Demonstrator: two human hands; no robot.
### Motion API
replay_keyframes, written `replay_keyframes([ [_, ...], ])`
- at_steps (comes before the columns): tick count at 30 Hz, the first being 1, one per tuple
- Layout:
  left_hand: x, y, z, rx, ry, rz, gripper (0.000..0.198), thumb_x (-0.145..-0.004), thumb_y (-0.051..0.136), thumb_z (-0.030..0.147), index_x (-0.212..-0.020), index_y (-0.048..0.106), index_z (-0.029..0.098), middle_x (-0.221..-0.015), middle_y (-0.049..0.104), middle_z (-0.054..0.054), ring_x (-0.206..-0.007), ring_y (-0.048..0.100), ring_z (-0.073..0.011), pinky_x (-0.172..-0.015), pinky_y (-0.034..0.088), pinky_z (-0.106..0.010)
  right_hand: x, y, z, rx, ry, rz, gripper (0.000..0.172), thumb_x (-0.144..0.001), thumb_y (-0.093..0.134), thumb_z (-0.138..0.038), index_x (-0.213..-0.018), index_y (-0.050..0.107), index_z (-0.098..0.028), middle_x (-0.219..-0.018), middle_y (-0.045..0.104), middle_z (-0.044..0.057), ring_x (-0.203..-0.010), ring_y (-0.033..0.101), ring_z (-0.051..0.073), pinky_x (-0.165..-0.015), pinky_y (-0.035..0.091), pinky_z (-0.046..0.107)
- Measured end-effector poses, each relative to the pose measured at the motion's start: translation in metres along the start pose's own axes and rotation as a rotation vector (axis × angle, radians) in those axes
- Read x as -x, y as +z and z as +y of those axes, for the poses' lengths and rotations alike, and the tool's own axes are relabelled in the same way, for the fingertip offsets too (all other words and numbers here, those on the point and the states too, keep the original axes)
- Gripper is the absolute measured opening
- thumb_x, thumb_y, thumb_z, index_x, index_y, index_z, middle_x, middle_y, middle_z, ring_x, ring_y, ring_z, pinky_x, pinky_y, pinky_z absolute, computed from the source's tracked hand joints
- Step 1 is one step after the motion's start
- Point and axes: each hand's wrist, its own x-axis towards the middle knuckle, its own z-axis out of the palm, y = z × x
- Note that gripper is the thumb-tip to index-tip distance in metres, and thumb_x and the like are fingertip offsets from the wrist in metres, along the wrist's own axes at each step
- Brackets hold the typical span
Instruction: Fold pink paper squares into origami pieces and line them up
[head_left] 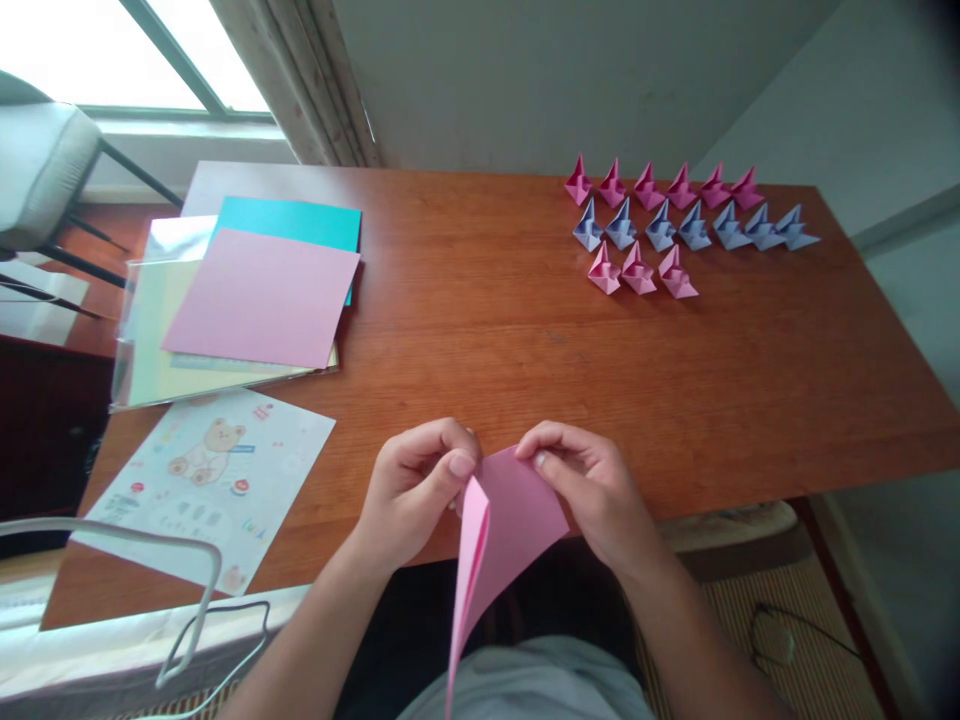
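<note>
A folded pink paper (501,530) hangs over the near edge of the wooden table (525,340), its long point reaching down toward my lap. My left hand (412,490) pinches its upper left corner with thumb and fingers closed. My right hand (592,485) pinches the upper right corner, fingers curled. Both hands meet at the paper's top edge.
Several folded pink and blue paper figures (675,230) stand in rows at the far right. A pink sheet (262,300) and teal sheet (300,220) lie on a plastic sleeve at the left. A printed sheet with a bear (202,480) lies near the front left. A chair (37,170) stands by the window.
</note>
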Motion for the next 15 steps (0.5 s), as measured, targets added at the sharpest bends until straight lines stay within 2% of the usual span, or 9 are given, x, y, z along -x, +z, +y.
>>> replay_keyframes([
  [4, -0.001, -0.003, -0.003, -0.001, 0.000, 0.027, 0.045, -0.094, 0.063, 0.054, -0.068, 0.053, 0.019, -0.059, 0.047, 0.003, -0.052, 0.041, -0.0100, -0.049, 0.033, -0.024, 0.000, 0.003, -0.006, 0.014, -0.063, 0.009, 0.011, -0.092, 0.063, -0.026, -0.085, 0.071, -0.023, -0.083, 0.071, 0.001, -0.078, 0.065, 0.016, -0.070, 0.051, 0.025],
  [8, -0.003, 0.000, -0.007, -0.318, 0.066, 0.135, 0.044, -0.100, 0.058, 0.041, -0.064, 0.048, 0.019, -0.058, 0.046, 0.003, -0.053, 0.039, -0.0091, -0.049, 0.030, -0.024, 0.004, 0.002, -0.014, 0.099, -0.141, 0.010, 0.013, -0.095, 0.061, -0.025, -0.086, 0.070, -0.023, -0.085, 0.068, 0.001, -0.081, 0.063, 0.016, -0.073, 0.049, 0.027],
  [10, -0.004, 0.004, -0.007, -0.478, 0.155, 0.119, 0.040, -0.100, 0.057, 0.033, -0.065, 0.047, 0.019, -0.061, 0.049, 0.003, -0.055, 0.043, -0.0090, -0.052, 0.033, -0.024, 0.007, -0.001, -0.018, 0.142, -0.186, -0.010, 0.019, -0.099, 0.057, -0.032, -0.089, 0.071, -0.023, -0.088, 0.068, 0.002, -0.083, 0.063, 0.018, -0.073, 0.047, 0.029],
  [13, -0.005, 0.006, -0.007, -0.602, 0.254, 0.077, 0.033, -0.100, 0.057, 0.024, -0.068, 0.049, 0.019, -0.065, 0.053, 0.002, -0.059, 0.048, -0.0088, -0.057, 0.037, -0.023, 0.009, -0.006, -0.024, 0.192, -0.255, -0.053, 0.033, -0.102, 0.050, -0.045, -0.091, 0.072, -0.023, -0.090, 0.068, 0.004, -0.084, 0.063, 0.020, -0.074, 0.046, 0.031],
  [15, -0.006, 0.006, -0.007, -0.626, 0.273, 0.059, 0.031, -0.099, 0.057, 0.021, -0.070, 0.050, 0.019, -0.065, 0.054, 0.002, -0.059, 0.049, -0.0084, -0.057, 0.037, -0.023, 0.009, -0.007, -0.026, 0.221, -0.247, -0.050, 0.032, -0.101, 0.053, -0.046, -0.089, 0.071, -0.023, -0.088, 0.068, 0.004, -0.083, 0.062, 0.019, -0.073, 0.046, 0.031],
])
